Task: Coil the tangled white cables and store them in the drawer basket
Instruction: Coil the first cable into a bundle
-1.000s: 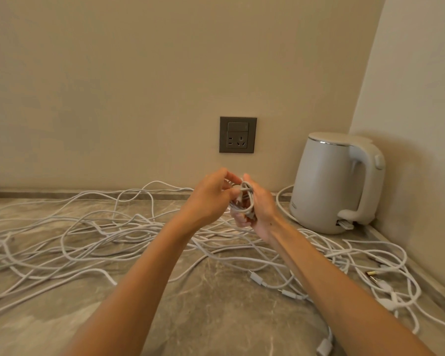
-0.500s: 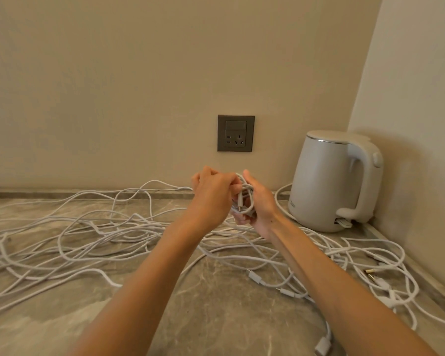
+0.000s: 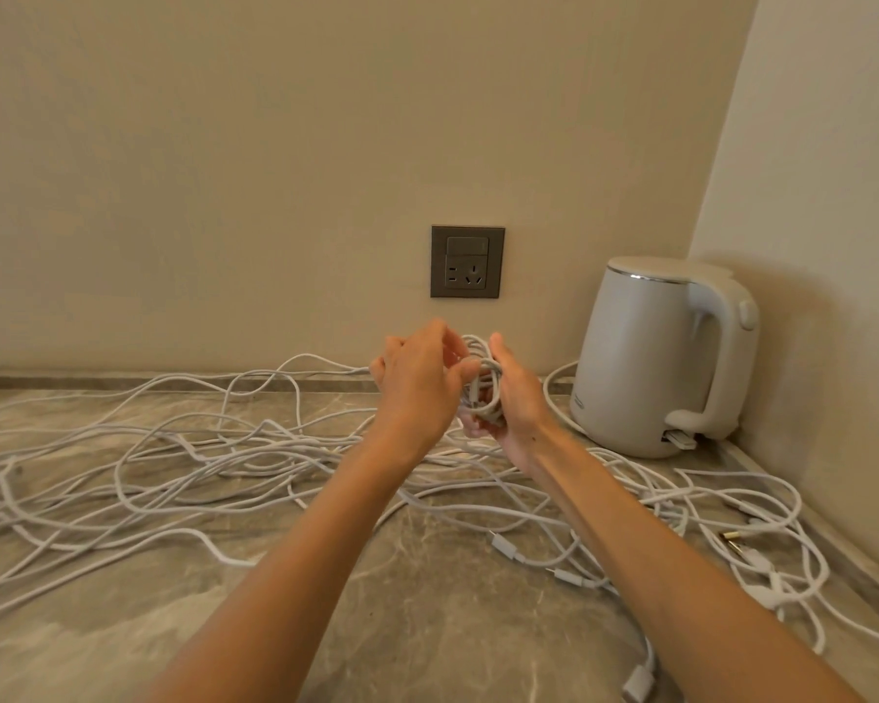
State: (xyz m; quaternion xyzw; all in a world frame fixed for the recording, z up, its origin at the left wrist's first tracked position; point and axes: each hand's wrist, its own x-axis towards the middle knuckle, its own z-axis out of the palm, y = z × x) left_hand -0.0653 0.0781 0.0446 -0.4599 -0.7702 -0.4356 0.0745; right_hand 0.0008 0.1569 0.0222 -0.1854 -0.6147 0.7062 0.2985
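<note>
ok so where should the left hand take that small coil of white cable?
Probably the upper loops of the small coil of white cable, pinched across all strands, coming from its left. The right hand curls round the lower and right part, so the top-left arc is the exposed bit, nearest the left hand.

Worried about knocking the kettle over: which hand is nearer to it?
Right. The right hand, holding the cable coil, is just left of the kettle; the left hand is on the coil's far side, farther off.

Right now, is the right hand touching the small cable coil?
Touching. The head view shows the cable coil lying in the right hand, with its fingers curled round the loops.
</note>
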